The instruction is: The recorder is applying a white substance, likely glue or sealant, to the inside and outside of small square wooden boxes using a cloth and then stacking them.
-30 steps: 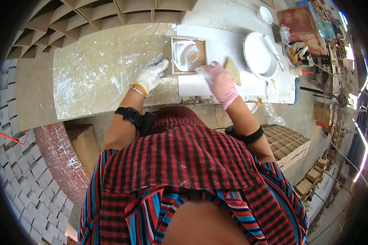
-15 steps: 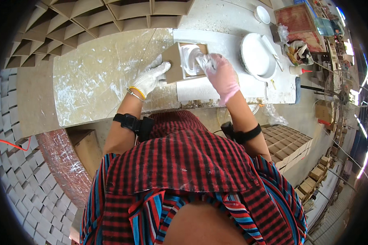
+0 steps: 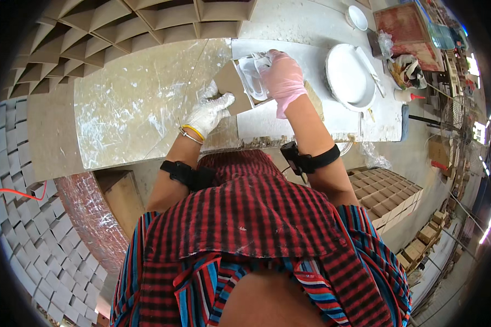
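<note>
My left hand point(image 3: 210, 111), in a white glove with a yellow cuff, grips a small brown box point(image 3: 230, 90) by its near left side. The box is tilted over the table, its open side turned to the right. Glossy white paste point(image 3: 251, 79) is smeared across that side. My right hand point(image 3: 285, 77), in a pink glove, is closed at the box's far right edge, against the pasted side. Its fingertips are partly hidden, and what they hold, if anything, cannot be made out. Below my right wrist a brown flat patch point(image 3: 315, 101) shows on the table.
A round white basin point(image 3: 346, 79) with a flat white stick point(image 3: 370, 65) on its rim stands to the right. Beyond it are a white bowl point(image 3: 357, 18) and a red-tipped bottle point(image 3: 406, 96). Brown divided grids point(image 3: 163, 19) fill the far left. Stacked white boxes point(image 3: 43, 245) stand at left.
My right hand has moved up and away along the pasted side, to the box's far edge. The box has tipped and turned in my left hand. A brown patch now shows near my right wrist.
</note>
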A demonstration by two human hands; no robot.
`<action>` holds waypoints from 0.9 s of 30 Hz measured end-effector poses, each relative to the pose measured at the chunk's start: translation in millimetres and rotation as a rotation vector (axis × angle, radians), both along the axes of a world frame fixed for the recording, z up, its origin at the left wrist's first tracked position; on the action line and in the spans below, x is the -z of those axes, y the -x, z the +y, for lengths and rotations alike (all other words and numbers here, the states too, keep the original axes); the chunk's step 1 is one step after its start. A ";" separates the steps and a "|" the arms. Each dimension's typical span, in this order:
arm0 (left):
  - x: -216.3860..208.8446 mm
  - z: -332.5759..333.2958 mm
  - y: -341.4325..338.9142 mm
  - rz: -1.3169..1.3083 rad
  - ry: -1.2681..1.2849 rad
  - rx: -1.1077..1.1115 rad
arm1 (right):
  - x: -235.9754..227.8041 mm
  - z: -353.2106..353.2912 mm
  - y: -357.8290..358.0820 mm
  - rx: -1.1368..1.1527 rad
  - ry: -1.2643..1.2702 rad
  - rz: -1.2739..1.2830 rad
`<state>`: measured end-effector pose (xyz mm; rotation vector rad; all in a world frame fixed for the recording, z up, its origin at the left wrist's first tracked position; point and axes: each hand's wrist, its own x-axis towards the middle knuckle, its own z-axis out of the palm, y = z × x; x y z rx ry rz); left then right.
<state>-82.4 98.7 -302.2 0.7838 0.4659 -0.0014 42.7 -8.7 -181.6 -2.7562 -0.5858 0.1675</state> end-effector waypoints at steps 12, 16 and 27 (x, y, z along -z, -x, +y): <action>5.0 8.3 -2.5 0.003 -0.101 0.077 | -5.6 4.0 -8.0 -0.133 -0.144 0.194; 0.0 6.1 -4.9 0.007 -0.078 0.054 | 6.9 7.1 -0.4 -0.162 -0.030 0.106; -0.2 12.1 -5.4 -0.022 -0.055 0.041 | 12.1 14.1 4.1 -0.092 -0.263 0.261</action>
